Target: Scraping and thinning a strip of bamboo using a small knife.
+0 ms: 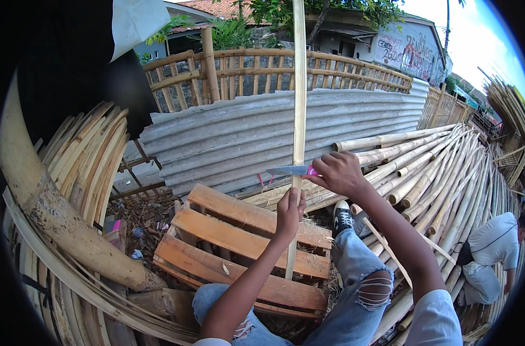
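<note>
A long, pale bamboo strip [299,75] stands almost upright in front of me, its lower end against a slatted wooden bench [245,248]. My left hand [289,213] is closed around the strip just below the knife. In my right hand [340,172] is a knife [288,170] with a pink handle. Its blade points left and crosses the strip a little above my left fist; whether the edge bites into the wood is too fine to make out.
Bamboo poles [412,173] lie piled to the right, where another person [487,256] bends down. Split strips [83,161] and a thick bamboo pole [66,225] stand at left. Beyond the bench are a corrugated sheet [228,138] and a bamboo fence [256,66].
</note>
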{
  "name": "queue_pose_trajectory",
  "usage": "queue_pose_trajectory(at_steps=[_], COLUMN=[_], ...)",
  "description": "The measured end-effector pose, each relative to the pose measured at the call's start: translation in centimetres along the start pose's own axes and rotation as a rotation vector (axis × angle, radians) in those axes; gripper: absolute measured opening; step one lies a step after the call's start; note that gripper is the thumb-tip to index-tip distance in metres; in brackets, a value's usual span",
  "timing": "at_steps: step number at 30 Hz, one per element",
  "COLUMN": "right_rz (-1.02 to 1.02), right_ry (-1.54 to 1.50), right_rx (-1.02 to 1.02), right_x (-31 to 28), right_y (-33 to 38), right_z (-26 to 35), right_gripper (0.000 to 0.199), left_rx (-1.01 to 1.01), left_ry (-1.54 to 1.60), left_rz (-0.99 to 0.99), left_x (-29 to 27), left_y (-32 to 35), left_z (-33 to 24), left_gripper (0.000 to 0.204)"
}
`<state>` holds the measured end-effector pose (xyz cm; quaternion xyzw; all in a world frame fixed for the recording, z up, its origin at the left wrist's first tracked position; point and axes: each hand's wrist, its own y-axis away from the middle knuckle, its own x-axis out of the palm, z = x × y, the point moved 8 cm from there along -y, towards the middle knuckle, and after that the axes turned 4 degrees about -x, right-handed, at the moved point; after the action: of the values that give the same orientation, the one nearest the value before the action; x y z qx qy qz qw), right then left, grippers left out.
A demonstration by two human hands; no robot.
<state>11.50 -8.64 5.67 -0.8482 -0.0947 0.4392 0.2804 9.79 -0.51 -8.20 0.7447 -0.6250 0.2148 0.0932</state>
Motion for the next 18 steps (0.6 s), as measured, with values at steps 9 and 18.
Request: queue_pose_trajectory(at_steps=[9,18], right_rz=[0.096,0.123], right_ry=[-0.037,-0.059], right_rx=[0.298,0.283], right_x=[-0.6,-0.8], right_y=[-1.8,-1.7], right_z=[-5.1,-6.2], right_gripper=[0.043,0.046], left_rx=[0.122,0.167], left_ry=[-0.251,-0.294], left_rz=[-0.124,-0.109], left_x=[-0.7,-0.9], left_y=[0.5,-0.2], left_z=[0.7,2.1], left_gripper=[0.041,0.040])
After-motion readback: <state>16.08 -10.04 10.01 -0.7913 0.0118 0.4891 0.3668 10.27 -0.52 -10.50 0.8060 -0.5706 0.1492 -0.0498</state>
